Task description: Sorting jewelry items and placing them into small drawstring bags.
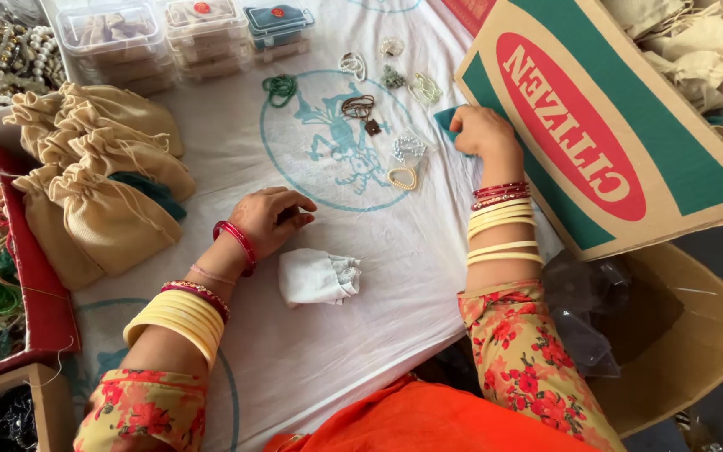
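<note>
My left hand [271,219] rests on the white cloth [395,285] with its fingers curled, and whether it holds anything small I cannot tell. Just below it lies a small white pouch [318,277]. My right hand [483,131] is closed on a teal piece [446,124] beside the cardboard box [596,134]. Both wrists wear cream and red bangles. Between the hands lie small jewellery pieces: a pearl ring of beads [402,177], a dark coiled bracelet [358,106], and a green cord loop [279,87].
Beige drawstring pouches [102,176] are piled at the left, over a teal item. Clear plastic boxes [177,38] stand at the far edge. A red tray [10,285] of beads sits left. The big box holds more beige pouches [696,50]. A second open carton [679,335] lies lower right.
</note>
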